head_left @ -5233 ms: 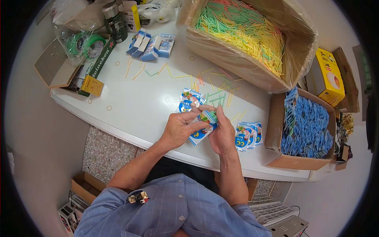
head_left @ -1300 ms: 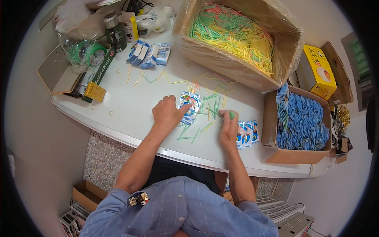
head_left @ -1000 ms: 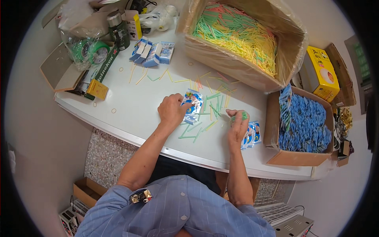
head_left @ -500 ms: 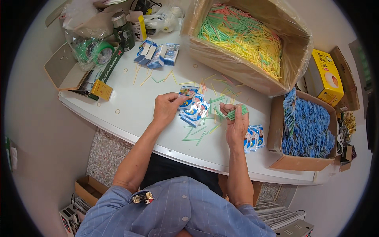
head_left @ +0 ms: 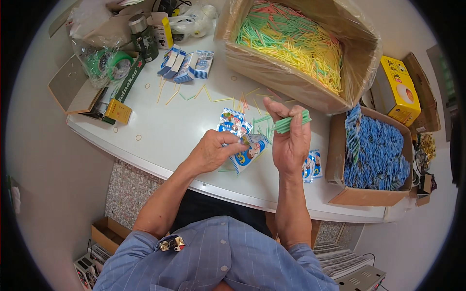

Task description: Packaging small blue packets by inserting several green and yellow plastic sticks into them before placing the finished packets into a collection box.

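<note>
Here, left hand (head_left: 212,153): pinched closed on a glossy blue-and-white plastic sachet (head_left: 252,151).
Right hand (head_left: 290,149): half curled, holding a bundle of slim pale-green sticks (head_left: 285,126).
Bundle axis: left to right, right end farther.
Sachet: left and near of bundle.

The table (head_left: 167,128) left of the left grip (head_left: 213,151) offers passage; straw carton (head_left: 276,70) and box (head_left: 371,196) obstruct the right.

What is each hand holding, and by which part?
Left hand: a printed packet, pinched near its upper-left edge. Right hand: a bundle of green sticks, held around its middle.
</note>
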The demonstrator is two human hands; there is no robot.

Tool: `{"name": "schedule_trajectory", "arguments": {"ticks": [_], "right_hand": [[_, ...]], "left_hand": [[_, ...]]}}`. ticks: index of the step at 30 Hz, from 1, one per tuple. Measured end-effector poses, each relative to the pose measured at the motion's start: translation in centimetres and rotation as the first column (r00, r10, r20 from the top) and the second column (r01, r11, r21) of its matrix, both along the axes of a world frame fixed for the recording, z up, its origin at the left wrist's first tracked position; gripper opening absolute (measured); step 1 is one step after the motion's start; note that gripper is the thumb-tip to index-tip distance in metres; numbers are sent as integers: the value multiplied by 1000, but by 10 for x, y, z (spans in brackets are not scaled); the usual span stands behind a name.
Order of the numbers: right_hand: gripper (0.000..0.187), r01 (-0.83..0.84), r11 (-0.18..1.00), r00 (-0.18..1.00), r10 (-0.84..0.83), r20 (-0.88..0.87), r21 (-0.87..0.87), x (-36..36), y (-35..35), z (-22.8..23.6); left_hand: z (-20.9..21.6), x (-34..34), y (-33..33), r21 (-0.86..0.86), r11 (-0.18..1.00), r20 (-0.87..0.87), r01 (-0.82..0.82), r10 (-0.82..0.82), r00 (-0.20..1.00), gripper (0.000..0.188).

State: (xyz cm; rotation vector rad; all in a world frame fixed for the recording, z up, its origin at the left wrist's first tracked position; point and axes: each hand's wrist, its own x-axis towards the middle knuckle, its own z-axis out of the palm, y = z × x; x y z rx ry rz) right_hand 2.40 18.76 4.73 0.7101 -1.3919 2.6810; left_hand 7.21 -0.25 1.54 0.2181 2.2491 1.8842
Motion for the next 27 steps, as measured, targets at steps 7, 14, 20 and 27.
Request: {"name": "schedule_trajectory", "arguments": {"ticks": [7,14,20,27], "right_hand": [[18,-25,996,999,21,50,85,13,-7,-4],[19,-30,953,999,36,-13,301,13,-1,-15],[20,-19,898,990,79,-116,440,10,3,-12],[19,80,833,973,53,-223,547,16,4,-10]], "left_hand": [[4,2,4,14,999,70,48,-48,996,14],[0,2,3,73,995,128,60,-69,989,16],[-2,2,1,76,992,122,99,-107,987,16],[-10,3,5,151,986,171,71,-97,980,19]]}}
